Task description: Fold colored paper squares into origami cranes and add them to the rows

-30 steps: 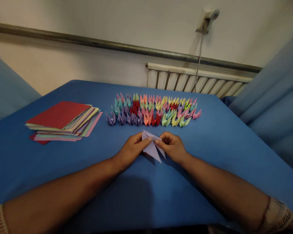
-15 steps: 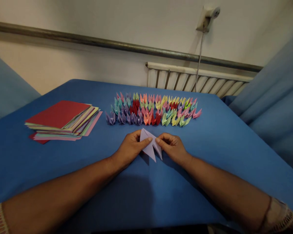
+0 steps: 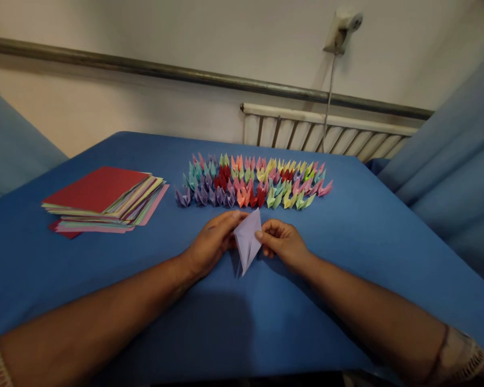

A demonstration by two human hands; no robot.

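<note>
A lilac sheet of origami paper, folded into a narrow kite shape with a slit down its lower half, is held upright above the table between both hands. My right hand pinches its right edge between thumb and fingers. On the other side, my left hand is curled against the paper's left edge, its fingertips partly hidden behind it. Just beyond the hands stand rows of small folded paper cranes in purple, red, pink, yellow, green and blue.
A blue cloth covers the table. To the left lies a stack of coloured paper squares, red on top. Behind the table are a radiator, a wall pipe and a socket with a cord. Blue curtains hang at the sides.
The lilac paper has turned from two spread points to a closed kite shape with its tip down. My left thumb has come off its front face; my right hand still pinches it.
</note>
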